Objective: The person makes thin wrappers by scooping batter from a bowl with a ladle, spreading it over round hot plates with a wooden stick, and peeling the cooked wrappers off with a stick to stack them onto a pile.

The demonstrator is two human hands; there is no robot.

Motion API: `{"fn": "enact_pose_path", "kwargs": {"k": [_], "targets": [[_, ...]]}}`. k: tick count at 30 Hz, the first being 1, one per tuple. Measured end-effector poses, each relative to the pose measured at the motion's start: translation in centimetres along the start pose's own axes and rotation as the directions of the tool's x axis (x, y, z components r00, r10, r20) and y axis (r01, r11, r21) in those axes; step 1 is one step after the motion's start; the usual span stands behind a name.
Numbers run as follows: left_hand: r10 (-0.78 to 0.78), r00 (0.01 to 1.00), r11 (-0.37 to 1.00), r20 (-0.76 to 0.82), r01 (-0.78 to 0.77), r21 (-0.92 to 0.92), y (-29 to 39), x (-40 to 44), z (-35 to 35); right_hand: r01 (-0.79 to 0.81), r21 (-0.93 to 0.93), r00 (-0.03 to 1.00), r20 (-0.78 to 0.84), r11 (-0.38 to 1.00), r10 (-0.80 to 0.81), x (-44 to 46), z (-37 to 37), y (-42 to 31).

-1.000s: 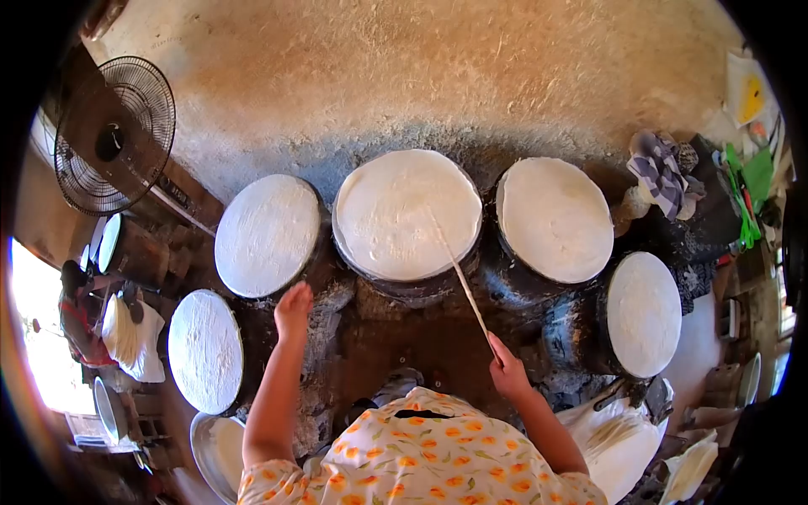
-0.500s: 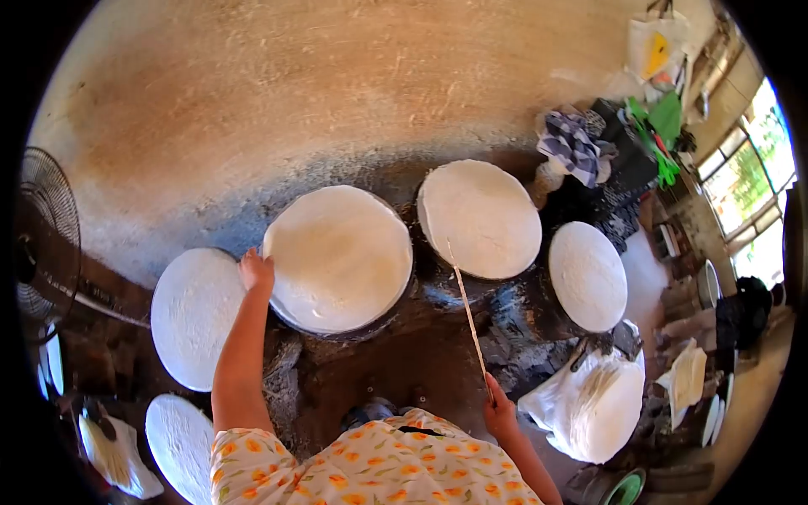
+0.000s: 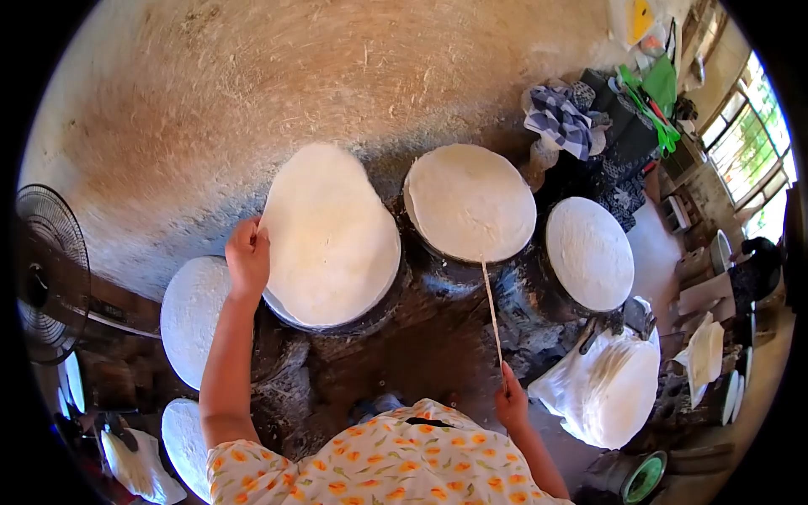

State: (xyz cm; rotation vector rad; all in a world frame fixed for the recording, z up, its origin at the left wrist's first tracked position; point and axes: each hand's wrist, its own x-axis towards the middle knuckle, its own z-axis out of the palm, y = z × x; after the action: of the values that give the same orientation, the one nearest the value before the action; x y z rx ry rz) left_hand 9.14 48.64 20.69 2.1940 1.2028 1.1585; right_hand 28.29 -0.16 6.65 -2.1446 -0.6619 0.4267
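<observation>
My left hand (image 3: 247, 257) pinches the left edge of a thin white sheet (image 3: 324, 227) on the large central round pan. The sheet's far side rises past the pan's rim toward the wall. In my right hand (image 3: 510, 399) is a thin pale stick (image 3: 492, 316), its far tip at the near edge of the white round (image 3: 470, 202) right of centre. Another white round (image 3: 589, 254) lies further right. Two more are at the left, one (image 3: 192, 320) partly behind my left forearm and one (image 3: 185, 442) lower down.
A fan (image 3: 50, 273) stands at the far left. Stacked white sheets (image 3: 610, 387) lie on plastic at the lower right. A checkered cloth (image 3: 557, 118) and green bags (image 3: 661, 88) are at the back right. A green-rimmed container (image 3: 646, 478) sits low at the right.
My left hand has reached the central pan and gripped the sheet, whose far side has lifted. The stick's tip has shifted right, away from the central pan. The view has turned right.
</observation>
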Motion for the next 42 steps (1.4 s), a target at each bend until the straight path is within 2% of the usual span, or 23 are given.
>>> {"fn": "enact_pose_path", "kwargs": {"k": [2,3,5,7,9,11,13,15,18,19,21,22,24,27,29,31,32,34,36,38,39,41,42], "targets": [[0.257,0.966,0.96,-0.007,-0.256,-0.116,6.8,-0.5,-1.3,0.01,0.052,1.0,-0.022,0.999,-0.009,0.1,-0.7,2.0],[0.274,0.962,0.955,0.002,-0.272,-0.114,9.5,-0.8,-1.7,0.023,0.087,0.999,-0.048,0.996,-0.019,0.0,-1.0,2.9],[0.477,0.876,0.876,0.066,-0.468,-0.115,15.0,-1.4,-1.7,0.05,0.124,0.995,-0.097,0.991,-0.038,-0.3,-1.9,4.2],[0.533,0.834,0.843,0.141,-0.51,-0.169,20.1,-2.7,-0.7,0.05,0.141,0.982,-0.19,0.989,-0.023,-1.8,-3.9,5.5],[0.664,0.71,0.748,0.234,-0.629,-0.213,24.3,-3.9,1.4,-0.194,0.171,0.974,-0.087,0.966,0.211,-3.5,-6.0,6.7],[0.698,0.658,0.716,0.282,-0.644,-0.27,28.3,-5.4,4.0,-0.238,0.199,0.952,-0.145,0.951,0.269,-5.5,-7.7,8.5],[0.791,0.536,0.609,0.295,-0.729,-0.311,32.6,-7.2,6.7,-0.086,0.237,0.912,-0.373,0.968,0.173,-7.6,-8.5,11.2],[0.848,0.442,0.528,0.293,-0.745,-0.406,37.2,-9.5,9.4,-0.119,0.262,0.863,-0.45,0.958,0.23,-10.6,-10.4,13.0],[0.957,0.261,0.285,0.124,-0.783,-0.553,44.8,-14.5,13.4,-0.219,0.263,0.739,-0.584,0.94,0.336,-15.7,-12.2,16.2],[0.975,0.204,0.219,0.087,-0.826,-0.52,47.0,-16.6,14.8,-0.229,0.251,0.693,-0.636,0.941,0.339,-17.4,-12.8,16.8],[0.923,0.302,0.382,0.237,-0.668,-0.638,50.4,-21.6,17.5,-0.341,0.544,0.533,-0.56,0.767,0.634,-20.7,-13.9,17.3],[0.981,0.176,0.18,0.08,-0.681,-0.71,51.8,-24.0,18.8,-0.357,0.562,0.447,-0.599,0.746,0.665,-22.3,-13.3,18.9],[0.988,0.0,-0.123,-0.154,-0.601,-0.79,54.0,-29.0,21.4,-0.342,0.59,0.349,-0.643,0.732,0.682,-25.9,-12.7,20.4],[0.908,-0.124,-0.414,-0.4,-0.42,-0.808,55.7,-38.0,25.9,-0.326,0.644,0.197,-0.669,0.692,0.716,-30.2,-11.7,20.8],[0.947,-0.095,-0.323,-0.308,-0.272,-0.907,54.3,-45.2,29.6,-0.322,0.681,0.119,-0.66,0.658,0.742,-32.2,-10.8,20.5],[0.949,-0.189,-0.295,-0.252,-0.249,-0.923,52.0,-51.1,33.1,-0.374,0.718,0.017,-0.628,0.587,0.778,-34.2,-9.6,20.3],[0.946,-0.192,-0.301,-0.259,-0.235,-0.924,50.5,-53.2,35.0,-0.375,0.722,0.002,-0.627,0.582,0.779,-35.1,-8.6,20.6],[0.878,-0.444,-0.338,-0.178,-0.314,-0.887,47.5,-55.9,38.2,-0.411,0.683,-0.041,-0.676,0.604,0.736,-36.7,-6.9,21.3],[0.869,-0.48,-0.308,-0.12,-0.335,-0.89,46.3,-56.1,39.4,-0.407,0.701,-0.073,-0.665,0.586,0.744,-37.1,-6.7,21.1],[0.841,-0.541,-0.257,-0.014,-0.377,-0.89,45.6,-55.3,40.3,-0.402,0.718,-0.096,-0.651,0.568,0.753,-37.0,-6.8,20.6],[0.841,-0.541,-0.253,-0.007,-0.383,-0.888,45.6,-55.0,40.5,-0.42,0.698,-0.096,-0.67,0.58,0.736,-36.5,-7.3,20.6],[0.826,-0.557,-0.206,0.086,-0.441,-0.874,45.1,-53.6,40.8,-0.437,0.665,-0.06,-0.693,0.605,0.718,-35.3,-9.0,20.4],[0.785,-0.593,-0.118,0.18,-0.429,-0.896,44.7,-53.0,40.4,-0.432,0.692,-0.009,-0.645,0.579,0.764,-34.5,-10.4,19.9]]}}
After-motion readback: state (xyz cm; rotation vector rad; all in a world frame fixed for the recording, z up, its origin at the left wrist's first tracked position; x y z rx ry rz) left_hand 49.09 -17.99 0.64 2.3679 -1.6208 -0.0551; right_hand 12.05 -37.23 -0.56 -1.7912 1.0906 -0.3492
